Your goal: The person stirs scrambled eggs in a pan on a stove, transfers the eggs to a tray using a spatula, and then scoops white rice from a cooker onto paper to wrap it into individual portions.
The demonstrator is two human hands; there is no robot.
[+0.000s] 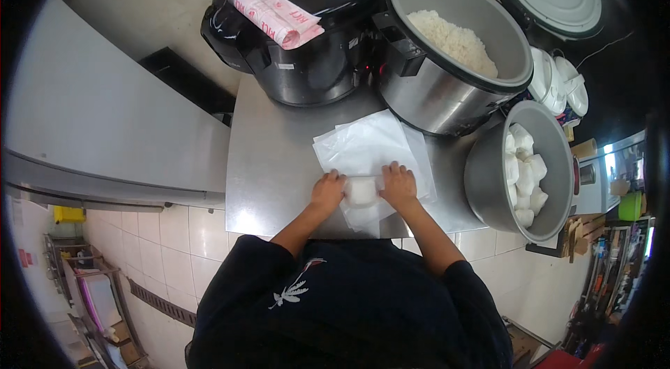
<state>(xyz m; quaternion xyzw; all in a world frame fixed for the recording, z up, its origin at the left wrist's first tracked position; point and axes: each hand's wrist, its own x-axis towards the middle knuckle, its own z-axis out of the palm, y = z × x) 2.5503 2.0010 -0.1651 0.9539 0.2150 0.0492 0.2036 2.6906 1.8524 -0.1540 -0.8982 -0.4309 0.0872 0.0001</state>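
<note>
On the steel table, a white portion of what looks like rice (361, 191) lies partly rolled in a thin translucent wrapping sheet (358, 216). My left hand (328, 193) grips the sheet at the portion's left end. At its right end my right hand (400, 187) pinches the same wrapping, fingers bent over the fold. Beneath and beyond both hands spreads a loose stack of white wrapping sheets (366, 141), their corners fanned out. The undersides of my fingers are hidden. A grey pot (487, 180) to the right holds several white wrapped bundles (525, 175).
Behind the sheets stands an open rice cooker (429, 99) with cooked rice (453, 39). Left of it, a closed black rice cooker (309, 73) carries a roll of printed pink-and-white bags (269, 13). The steel tabletop (272, 159) ends just before my body; a grey-white cabinet (115, 107) borders it leftward.
</note>
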